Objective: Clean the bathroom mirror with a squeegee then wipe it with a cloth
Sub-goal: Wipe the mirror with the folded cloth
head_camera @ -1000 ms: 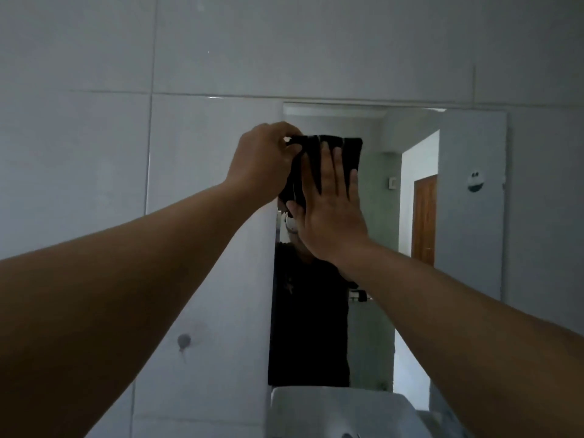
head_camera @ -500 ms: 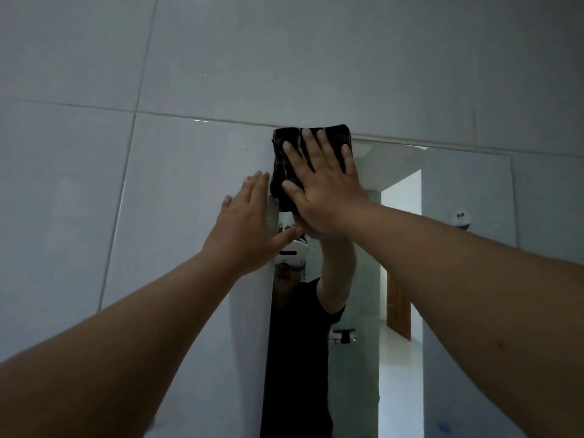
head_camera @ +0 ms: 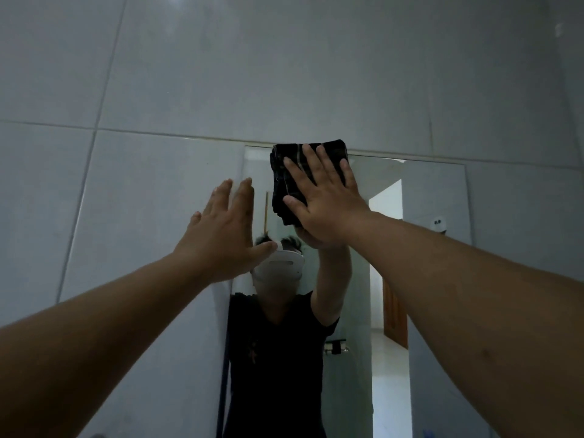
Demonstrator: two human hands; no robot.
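Head view, sole entry.

Item: cloth [head_camera: 308, 178], dark, folded into a thick pad; soft and light, likely to bunch or slip unless pressed flat. Location: top of the mirror [head_camera: 433, 197], its upper fold overlapping the top edge onto the tiled wall [head_camera: 284, 74].

Right hand [head_camera: 325, 203]: fingers spread flat, palm pinning the cloth to the glass; no pinch, pressure alone holds it. Best hold, by my judgement: broad palm over the centre, as shown.

Left hand [head_camera: 226, 230]: open, fingers extended, holding nothing, at the mirror's left edge; whether it touches the surface I cannot tell.

Mirror: rigid, smooth, probably slick; fragile, so moderate pressure advised.

Edges: top edge met; left edge just beside the cloth. Open room: rightward and downward, wide bare glass. Squeegee: not in view.
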